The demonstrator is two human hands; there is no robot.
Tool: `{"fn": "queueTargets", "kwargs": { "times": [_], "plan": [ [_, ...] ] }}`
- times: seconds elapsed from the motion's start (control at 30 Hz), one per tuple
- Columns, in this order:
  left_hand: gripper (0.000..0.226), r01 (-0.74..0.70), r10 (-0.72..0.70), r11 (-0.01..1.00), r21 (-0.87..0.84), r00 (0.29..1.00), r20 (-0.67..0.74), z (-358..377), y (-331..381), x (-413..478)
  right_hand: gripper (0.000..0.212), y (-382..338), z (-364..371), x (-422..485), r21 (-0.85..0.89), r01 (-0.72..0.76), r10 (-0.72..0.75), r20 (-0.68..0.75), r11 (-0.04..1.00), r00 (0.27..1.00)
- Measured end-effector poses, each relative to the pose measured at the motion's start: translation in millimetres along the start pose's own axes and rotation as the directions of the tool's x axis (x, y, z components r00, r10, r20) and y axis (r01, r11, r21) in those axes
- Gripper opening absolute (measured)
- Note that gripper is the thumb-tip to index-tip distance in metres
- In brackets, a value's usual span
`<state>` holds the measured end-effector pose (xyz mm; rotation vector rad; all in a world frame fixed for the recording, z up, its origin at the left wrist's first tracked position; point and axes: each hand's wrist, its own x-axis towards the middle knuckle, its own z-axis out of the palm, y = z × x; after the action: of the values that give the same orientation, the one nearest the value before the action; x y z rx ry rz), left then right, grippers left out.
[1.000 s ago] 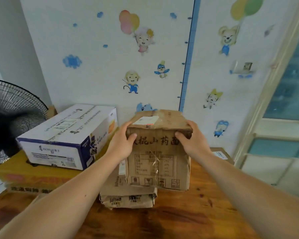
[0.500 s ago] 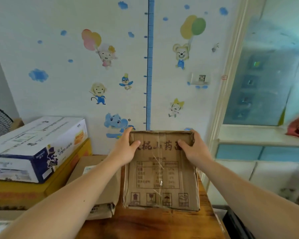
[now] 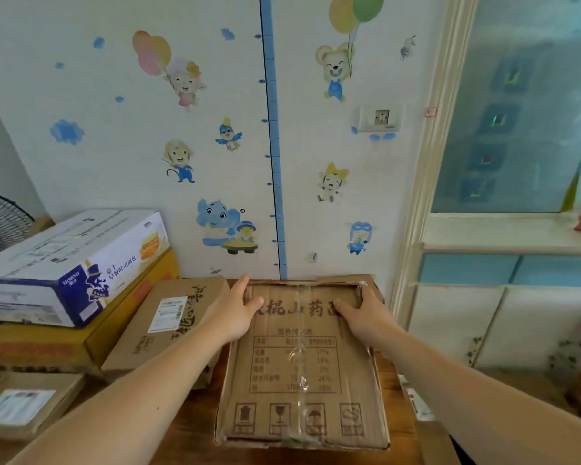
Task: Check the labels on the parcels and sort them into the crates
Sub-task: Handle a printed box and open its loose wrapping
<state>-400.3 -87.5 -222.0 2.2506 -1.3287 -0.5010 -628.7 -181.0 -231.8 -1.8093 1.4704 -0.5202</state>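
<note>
The person's left hand (image 3: 234, 313) and right hand (image 3: 366, 318) are bare, and both forearms are uncovered to the picture's edge.

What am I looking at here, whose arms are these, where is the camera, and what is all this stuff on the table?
There is no machine here: the grips are a person's own bare hands. The single picture comes from a wide-angle camera worn on that person's head. It looks forward and down, so the arms reach in from the bottom. The left grip and right grip each hold an upper corner of a brown cardboard parcel, its printed face toward the camera, above a wooden table. To its left are a brown parcel with a white label, a white-and-blue box stacked on a yellow box, and a small flat labelled parcel at the lower left.
</note>
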Motion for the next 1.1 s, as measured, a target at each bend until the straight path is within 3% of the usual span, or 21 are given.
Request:
{"fn": "queueTargets", "kwargs": {
  "times": [0.23,0.4,0.5,1.1],
  "plan": [
    [0.073,0.157,-0.158,0.982,-0.108,0.987,-0.003,9.6,-18.4,0.0,0.069,4.4,37.3,6.5,0.032,-0.097,0.096,0.038,0.995,0.995],
    [0.085,0.178,-0.136,0.963,-0.203,0.97,0.202,22.8,-28.6,4.9,0.073,0.8,46.5,17.7,0.08,-0.205,0.202,0.046,0.976,0.978],
    [0.085,0.189,-0.129,0.953,-0.237,0.961,0.245,28.8,-31.3,9.9,0.072,6.8,50.7,22.4,0.124,-0.244,0.24,0.049,0.962,0.97],
    [0.079,0.312,-0.275,0.938,-0.152,0.936,0.219,47.3,-26.8,45.4,0.073,20.0,59.8,77.1,0.123,-0.279,0.253,0.193,0.952,0.948]
  ]
}}
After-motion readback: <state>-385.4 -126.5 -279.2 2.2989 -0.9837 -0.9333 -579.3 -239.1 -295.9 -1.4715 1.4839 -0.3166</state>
